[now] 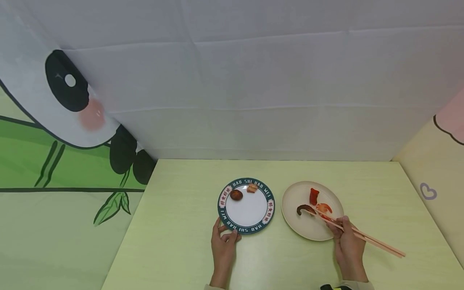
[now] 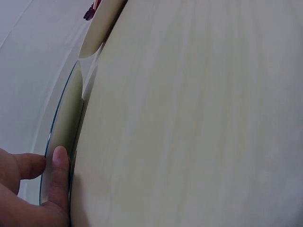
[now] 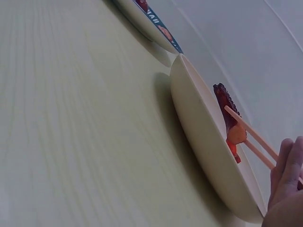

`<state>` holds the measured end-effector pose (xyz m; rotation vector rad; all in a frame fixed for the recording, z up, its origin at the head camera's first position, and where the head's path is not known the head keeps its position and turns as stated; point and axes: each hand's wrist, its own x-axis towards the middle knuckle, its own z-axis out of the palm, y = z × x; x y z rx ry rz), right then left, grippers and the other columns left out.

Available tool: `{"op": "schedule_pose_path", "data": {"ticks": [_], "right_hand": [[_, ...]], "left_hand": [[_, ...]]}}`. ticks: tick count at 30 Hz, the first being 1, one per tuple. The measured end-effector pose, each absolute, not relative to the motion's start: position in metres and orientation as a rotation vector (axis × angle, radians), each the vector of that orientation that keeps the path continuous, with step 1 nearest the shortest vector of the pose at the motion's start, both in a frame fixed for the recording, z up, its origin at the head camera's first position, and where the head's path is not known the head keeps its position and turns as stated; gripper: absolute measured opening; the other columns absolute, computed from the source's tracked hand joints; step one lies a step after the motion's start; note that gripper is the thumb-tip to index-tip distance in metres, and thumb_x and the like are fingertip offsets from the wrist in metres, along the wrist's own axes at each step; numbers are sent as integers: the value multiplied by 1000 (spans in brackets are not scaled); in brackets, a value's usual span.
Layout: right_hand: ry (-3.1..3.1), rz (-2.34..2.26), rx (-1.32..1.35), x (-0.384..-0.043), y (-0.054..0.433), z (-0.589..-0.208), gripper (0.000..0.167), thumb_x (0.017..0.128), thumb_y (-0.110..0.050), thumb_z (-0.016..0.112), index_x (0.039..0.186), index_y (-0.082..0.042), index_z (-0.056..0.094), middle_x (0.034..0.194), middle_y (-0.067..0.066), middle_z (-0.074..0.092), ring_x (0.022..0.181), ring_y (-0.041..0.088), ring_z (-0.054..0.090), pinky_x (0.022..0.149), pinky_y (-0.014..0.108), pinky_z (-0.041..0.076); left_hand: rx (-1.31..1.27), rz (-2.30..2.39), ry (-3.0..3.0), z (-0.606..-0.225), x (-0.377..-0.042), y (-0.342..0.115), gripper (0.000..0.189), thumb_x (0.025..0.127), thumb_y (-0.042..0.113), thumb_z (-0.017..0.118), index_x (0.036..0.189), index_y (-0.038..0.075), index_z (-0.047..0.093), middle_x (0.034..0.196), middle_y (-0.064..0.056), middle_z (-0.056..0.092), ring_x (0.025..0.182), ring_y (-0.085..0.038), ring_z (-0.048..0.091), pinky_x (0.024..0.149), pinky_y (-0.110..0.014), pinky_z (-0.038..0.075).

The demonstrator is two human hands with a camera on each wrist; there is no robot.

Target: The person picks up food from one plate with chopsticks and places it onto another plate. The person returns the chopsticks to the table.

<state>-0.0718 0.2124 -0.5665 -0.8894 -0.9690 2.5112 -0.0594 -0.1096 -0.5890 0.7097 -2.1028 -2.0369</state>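
Note:
A pair of wooden chopsticks (image 1: pixel 378 242) is held in my right hand (image 1: pixel 349 241). Their tips meet a dark, curled octopus tentacle (image 1: pixel 303 208) on the beige plate (image 1: pixel 295 225); in the right wrist view the tentacle (image 3: pixel 226 101) stands above the rim beside the tips. A shrimp (image 1: pixel 324 208) and a red chunk (image 1: pixel 314 196) share that plate. My left hand (image 1: pixel 224 247) holds the near-left rim of a green-bordered plate (image 1: pixel 248 230), its fingers (image 2: pixel 59 177) against the outer side. On this plate lie a round brown piece (image 1: pixel 236 195) and a small layered, meat-like piece (image 1: pixel 251 188).
Both plates stand side by side on a pale yellow table (image 1: pixel 174 225), a narrow gap between them. A white cloth wall (image 1: pixel 253 88) rises behind the table. Printed panels flank it, with a green cartoon pattern (image 1: pixel 72 161) on the left and a heart (image 1: pixel 428 191) on the right.

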Motion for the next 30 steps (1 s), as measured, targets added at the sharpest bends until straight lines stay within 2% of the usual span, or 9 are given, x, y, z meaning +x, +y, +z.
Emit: {"op": "schedule_pose_path", "data": {"ticks": [8, 30], "right_hand": [[-1038, 2442, -959, -72, 211, -567, 31, 108, -11, 56, 87, 5, 73, 82, 8, 72, 66, 16, 76, 64, 24, 69], [-1204, 2305, -891, -70, 209, -574, 31, 108, -9, 57, 86, 6, 73, 80, 6, 72, 59, 15, 75, 61, 25, 69]], "left_hand": [[735, -2012, -2125, -588, -59, -109, 79, 92, -13, 66, 162, 0, 32, 120, -21, 54, 79, -18, 69, 71, -28, 70], [708, -2014, -2121, -591, -59, -110, 78, 92, -14, 66, 162, -1, 32, 120, -21, 54, 79, -19, 71, 71, -28, 70]]}}
